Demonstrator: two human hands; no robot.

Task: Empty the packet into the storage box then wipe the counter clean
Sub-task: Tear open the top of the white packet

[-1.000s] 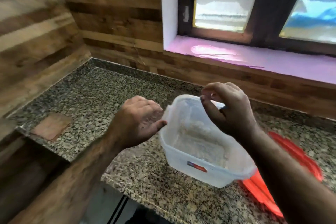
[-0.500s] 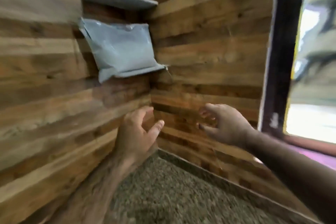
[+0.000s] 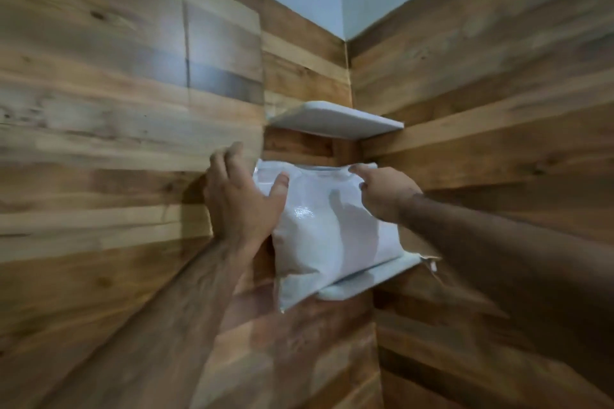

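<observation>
Packet is standing on the lower corner shelf, its bottom corner overhanging the front edge. Your left hand is spreading its fingers loosely at the packet's left side, thumb touching it; your right hand is touching the top edge with an extended finger. An upper shelf is sitting just above, between wood-panelled walls.

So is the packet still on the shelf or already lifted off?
On: the packet stands on the lower corner shelf, one bottom corner overhanging.
</observation>
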